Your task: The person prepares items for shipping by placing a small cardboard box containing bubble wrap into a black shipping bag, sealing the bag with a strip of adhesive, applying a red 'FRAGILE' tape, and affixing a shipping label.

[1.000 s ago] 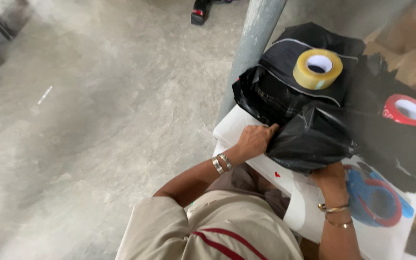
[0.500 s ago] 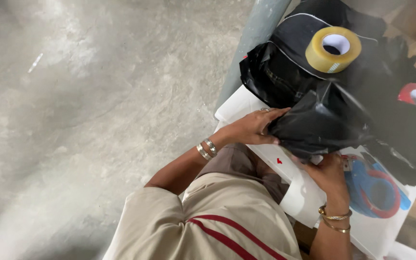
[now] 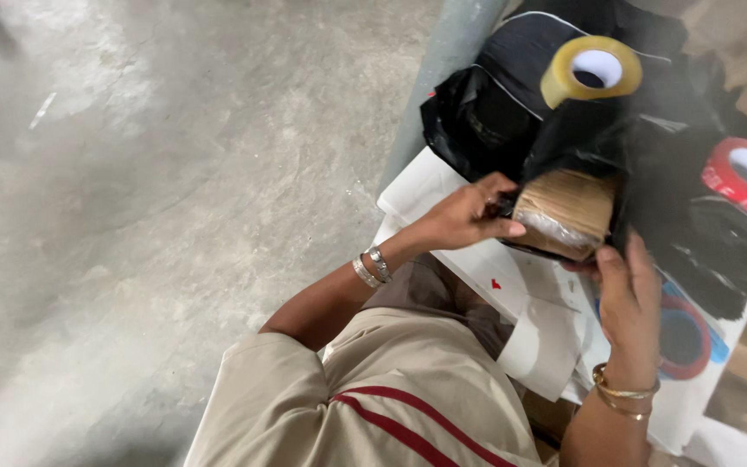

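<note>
Your left hand (image 3: 464, 216) pinches the black plastic bag (image 3: 598, 143) open at its mouth; your right hand (image 3: 628, 298) grips beneath. The brown parcel (image 3: 568, 207) sits partly inside, its end showing. Bagging looks half done; sealing remains, tape roll (image 3: 591, 71) untouched.

- Bare concrete floor (image 3: 157, 199) lies open on the left.
- A grey post (image 3: 443, 78) stands just left of the crowded worktop.
- Black bags (image 3: 693, 225), a yellowish tape roll (image 3: 591, 71) and a red tape roll (image 3: 745, 171) crowd the worktop.

Three tape rolls (image 3: 592, 71), one brown parcel (image 3: 566, 210)
</note>
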